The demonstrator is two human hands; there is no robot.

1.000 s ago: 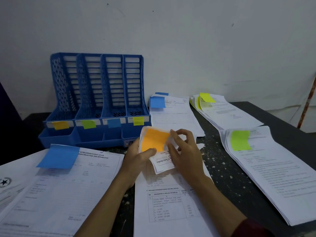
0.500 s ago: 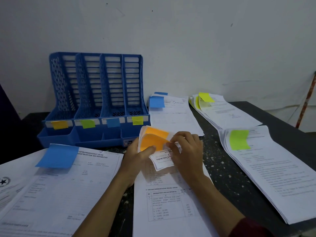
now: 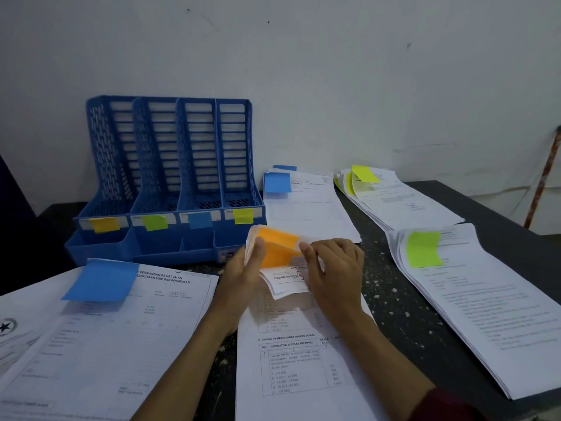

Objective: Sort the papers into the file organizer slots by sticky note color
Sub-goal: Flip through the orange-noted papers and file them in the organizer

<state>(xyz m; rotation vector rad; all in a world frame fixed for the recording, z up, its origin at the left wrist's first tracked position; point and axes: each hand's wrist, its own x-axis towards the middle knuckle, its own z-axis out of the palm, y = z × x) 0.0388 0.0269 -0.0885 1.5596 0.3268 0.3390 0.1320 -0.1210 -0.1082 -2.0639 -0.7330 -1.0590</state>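
Observation:
A blue file organizer (image 3: 170, 165) stands at the back left, its slots labelled with orange, green, blue and yellow sticky notes. In front of me lies a stack of papers (image 3: 291, 360) with orange sticky notes (image 3: 277, 244). My left hand (image 3: 243, 275) grips the curled-up top edges of the upper sheets, thumb on the orange notes. My right hand (image 3: 334, 275) pinches the edge of a sheet bent back toward me. Other stacks carry a blue note (image 3: 101, 281), a second blue note (image 3: 277, 182), a yellow note (image 3: 364, 174) and a green note (image 3: 423, 249).
The dark, speckled table (image 3: 403, 314) ends at a white wall behind. A reddish pole (image 3: 543, 180) leans at the far right. The paper stacks cover most of the tabletop around my hands.
The top sheets of the orange stack have been fanned apart more, so a second orange note shows. My right fingers have curled from flat on the paper into a pinch.

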